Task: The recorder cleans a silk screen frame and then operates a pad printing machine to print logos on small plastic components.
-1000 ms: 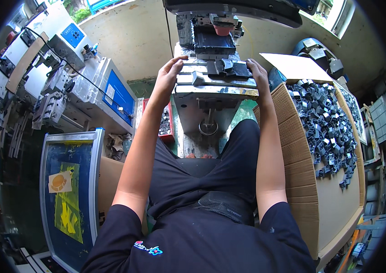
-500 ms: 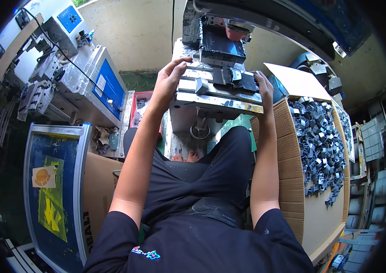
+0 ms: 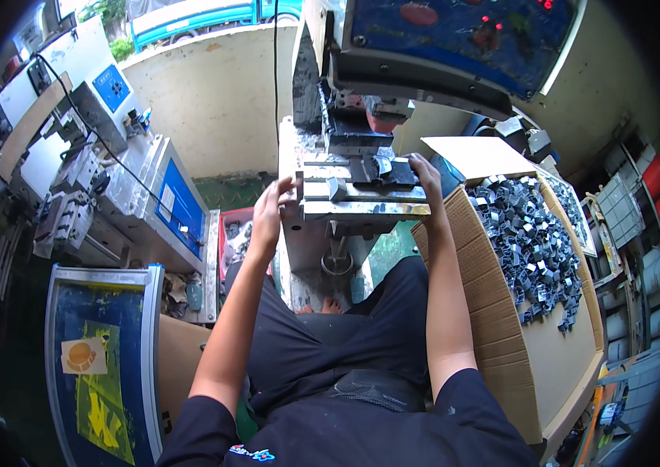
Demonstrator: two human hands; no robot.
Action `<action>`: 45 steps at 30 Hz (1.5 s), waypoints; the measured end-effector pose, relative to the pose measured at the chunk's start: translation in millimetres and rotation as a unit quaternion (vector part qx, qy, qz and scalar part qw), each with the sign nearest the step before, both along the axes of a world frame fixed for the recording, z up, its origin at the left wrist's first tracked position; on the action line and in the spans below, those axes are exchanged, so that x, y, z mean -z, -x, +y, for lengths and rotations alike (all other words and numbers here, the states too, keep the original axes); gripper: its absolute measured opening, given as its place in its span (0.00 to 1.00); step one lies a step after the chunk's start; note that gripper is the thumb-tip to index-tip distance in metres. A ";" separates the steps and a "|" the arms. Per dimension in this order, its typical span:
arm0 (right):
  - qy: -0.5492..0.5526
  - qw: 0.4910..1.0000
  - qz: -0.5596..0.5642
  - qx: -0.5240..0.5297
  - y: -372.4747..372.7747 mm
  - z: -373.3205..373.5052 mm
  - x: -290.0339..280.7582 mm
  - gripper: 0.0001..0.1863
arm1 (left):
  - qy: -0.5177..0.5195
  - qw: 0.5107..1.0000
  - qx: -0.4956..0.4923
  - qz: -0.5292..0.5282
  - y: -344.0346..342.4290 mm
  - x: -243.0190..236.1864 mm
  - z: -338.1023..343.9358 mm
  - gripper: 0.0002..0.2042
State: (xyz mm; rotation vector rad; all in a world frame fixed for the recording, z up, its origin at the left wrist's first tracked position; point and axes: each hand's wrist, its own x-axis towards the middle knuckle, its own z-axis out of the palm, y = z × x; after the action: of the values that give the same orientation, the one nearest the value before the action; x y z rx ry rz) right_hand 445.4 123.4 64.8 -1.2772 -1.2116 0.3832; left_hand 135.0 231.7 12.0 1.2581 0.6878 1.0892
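In front of me stands a printing machine with a slotted metal table (image 3: 365, 208) and a red pad (image 3: 384, 123) above it. A black fixture block (image 3: 361, 170) on the table carries a small shiny curved piece (image 3: 383, 166). Another small grey piece (image 3: 336, 189) sits on the table nearer to me, to the left. My left hand (image 3: 269, 214) is beside the table's left edge, its fingers extended and holding nothing. At the right end of the fixture, my right hand (image 3: 430, 185) rests with its fingers against the edge; nothing shows in its grasp.
A cardboard box (image 3: 482, 268) on my right bears a heap of small dark curved pieces (image 3: 528, 241). To the left are a framed printing screen (image 3: 151, 342), a second machine (image 3: 139, 175) and a red bin (image 3: 225, 249). The machine's control panel (image 3: 454, 39) hangs overhead.
The view has tilted up, showing more of the panel and the window. My left hand has drawn back from the tabletop to its left edge. My right hand stays at the fixture's right end.
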 end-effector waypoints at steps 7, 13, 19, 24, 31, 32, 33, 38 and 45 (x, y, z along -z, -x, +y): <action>0.030 0.999 0.021 -0.009 -0.7 -5.5 -5.8 0.14 | 0.164 0.938 0.239 0.189 78.7 110.0 -69.8 0.27; -0.030 0.988 -0.067 0.135 3.2 -11.8 -33.0 0.16 | 0.029 0.839 0.382 0.386 90.5 144.7 -75.9 0.26; -0.189 0.960 0.078 0.190 19.2 -59.0 -147.3 0.14 | -0.063 0.820 0.338 0.457 87.3 164.4 -77.3 0.20; -0.445 0.864 -0.217 0.089 56.5 -117.5 -242.8 0.13 | -0.069 0.824 0.315 0.465 97.3 169.0 -82.8 0.21; -0.372 0.907 0.194 0.041 42.8 -162.3 -206.0 0.21 | -0.086 0.820 0.325 0.464 71.8 161.7 -81.6 0.22; -0.367 0.908 0.196 0.050 43.9 -161.9 -197.8 0.21 | -0.085 0.830 0.315 0.452 76.0 161.9 -83.6 0.22; -0.366 0.909 0.191 0.054 42.3 -161.9 -196.6 0.21 | -0.100 0.823 0.318 0.460 77.1 162.8 -84.7 0.22; -0.357 0.922 0.132 0.064 37.7 -164.4 -214.7 0.22 | -0.083 0.818 0.311 0.477 85.2 162.5 -89.5 0.22; -0.315 0.944 0.066 0.076 47.4 -152.3 -222.8 0.22 | -0.087 0.812 0.315 0.483 84.3 159.3 -82.8 0.22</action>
State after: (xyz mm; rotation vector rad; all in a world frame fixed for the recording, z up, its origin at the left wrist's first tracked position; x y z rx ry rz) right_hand 398.0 -28.9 287.6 -0.7640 -0.9982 -0.0405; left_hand 50.7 148.9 -147.3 2.0218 0.8096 -0.1208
